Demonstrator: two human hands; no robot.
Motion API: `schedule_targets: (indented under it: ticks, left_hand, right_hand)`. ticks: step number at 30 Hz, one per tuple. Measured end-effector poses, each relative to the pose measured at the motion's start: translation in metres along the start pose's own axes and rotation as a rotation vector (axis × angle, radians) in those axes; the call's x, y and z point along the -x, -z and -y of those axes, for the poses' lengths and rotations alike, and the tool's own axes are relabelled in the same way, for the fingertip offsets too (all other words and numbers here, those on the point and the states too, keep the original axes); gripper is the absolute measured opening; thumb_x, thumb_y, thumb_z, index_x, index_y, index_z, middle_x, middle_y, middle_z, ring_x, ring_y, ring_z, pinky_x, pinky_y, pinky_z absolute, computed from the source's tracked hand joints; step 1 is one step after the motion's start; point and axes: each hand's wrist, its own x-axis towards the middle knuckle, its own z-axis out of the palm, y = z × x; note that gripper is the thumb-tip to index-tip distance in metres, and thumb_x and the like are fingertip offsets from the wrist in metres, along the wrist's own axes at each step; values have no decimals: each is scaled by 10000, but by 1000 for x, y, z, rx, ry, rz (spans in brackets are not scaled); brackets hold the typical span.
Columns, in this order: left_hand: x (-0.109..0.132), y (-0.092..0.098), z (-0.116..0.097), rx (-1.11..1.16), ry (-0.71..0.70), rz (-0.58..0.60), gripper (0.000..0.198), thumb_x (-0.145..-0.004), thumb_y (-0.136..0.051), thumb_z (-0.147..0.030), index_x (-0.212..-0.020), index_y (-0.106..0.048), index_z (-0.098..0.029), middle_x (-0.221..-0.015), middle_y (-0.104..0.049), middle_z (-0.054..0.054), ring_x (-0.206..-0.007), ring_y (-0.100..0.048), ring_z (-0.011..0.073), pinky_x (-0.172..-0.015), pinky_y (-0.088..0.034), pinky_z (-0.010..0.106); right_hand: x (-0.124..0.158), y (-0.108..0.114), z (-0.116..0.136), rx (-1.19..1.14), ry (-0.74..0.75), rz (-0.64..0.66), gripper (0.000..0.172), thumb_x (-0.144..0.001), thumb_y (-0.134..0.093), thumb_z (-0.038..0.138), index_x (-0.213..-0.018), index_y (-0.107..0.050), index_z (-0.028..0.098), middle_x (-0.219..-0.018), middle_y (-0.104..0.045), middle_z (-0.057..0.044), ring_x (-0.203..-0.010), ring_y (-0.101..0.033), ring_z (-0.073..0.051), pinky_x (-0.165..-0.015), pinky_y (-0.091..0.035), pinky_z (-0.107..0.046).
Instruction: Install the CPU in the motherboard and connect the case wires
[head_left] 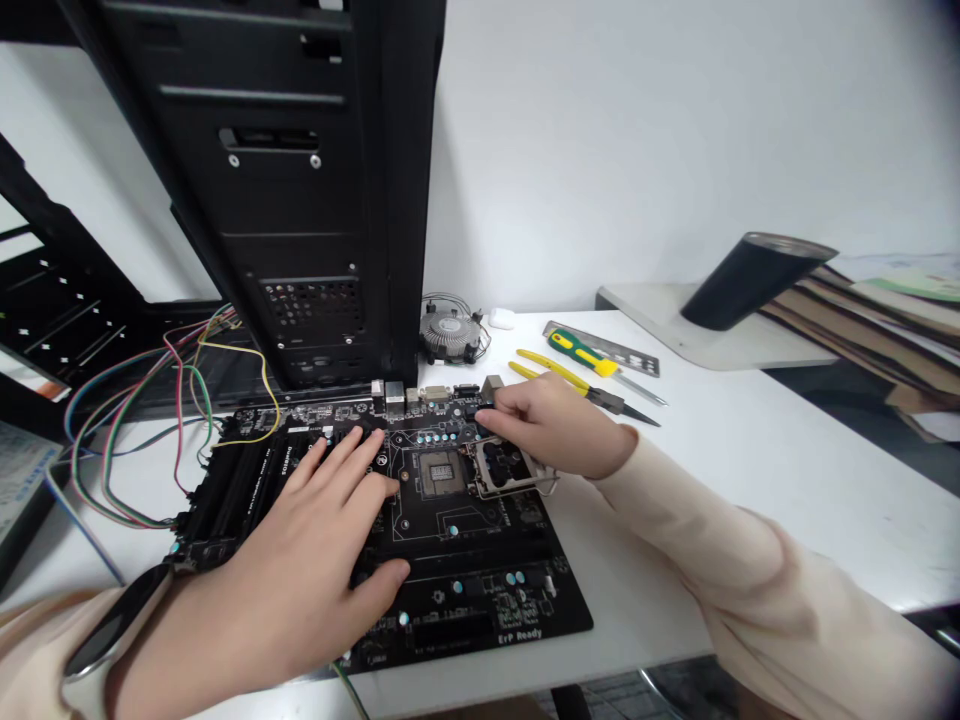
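The fingers (349, 462) of the left hand (285, 580) lie spread flat on a black computer motherboard (480, 570), which sits on a white table (757, 480). The right hand (547, 425) has its fingers pressed together, tips down on the board just above the raised metal socket frame (501, 470), beside the bare processor socket (439, 472). A tall black computer case (247, 200) stands behind the board, with loose coloured wires (109, 470) to its left. Farther back lie a round finned metal cooler (450, 330), yellow-handled pliers (547, 368) and a yellow-green screwdriver (577, 352).
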Motion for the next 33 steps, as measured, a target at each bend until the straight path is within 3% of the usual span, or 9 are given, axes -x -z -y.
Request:
schedule_targets:
  ticks: [6,10,19,27,33]
  left_hand:
    - [2,0,0,-5,-1,-10,362,-831,-546,-364,-1124,-592,-158,-1467,-391,239,-1379,-297,414,-1034,-318,686]
    - [3,-1,1,-35,-22,-25,462,-840,-531,-376,-1239,-540,-143,-1466,-386,245,-1362,-327,424,-1005,-358,687]
    - [2,-2,1,20,-21,-9,510,-845,-544,-356,-1329,-524,-196,-1495,-369,189,-1376,-308,413,-1035,-354,647]
    - [1,3,0,32,-57,23,497,-862,-514,-350,-1342,-523,-223,-1494,-375,184,-1373,-322,400,-1016,-390,621]
    - [1,1,0,14,-63,22,497,-866,-516,-342,-1350,-522,-227,-1501,-342,216,-1362,-305,449,-977,-392,667]
  right_hand:
    - [0,2,0,-13,8,-4,471,-883,-493,407,-497,-324,197,-449,-358,55,-467,-320,-86,-543,-269,-272]
    - [0,6,2,-83,-2,14,494,-903,-437,412,-480,-305,194,-442,-339,57,-460,-320,-83,-575,-289,-281]
    - [3,10,2,-347,-8,15,526,-900,-370,547,-550,-512,179,-526,-498,12,-522,-436,-108,-569,-340,-276]
    - [6,11,1,-580,193,85,520,-879,-431,636,-888,-659,169,-726,-607,-29,-637,-522,-136,-607,-417,-285]
    - [9,5,8,-586,214,165,419,-843,-577,471,-1094,-630,140,-812,-641,-55,-674,-566,-139,-598,-475,-272]
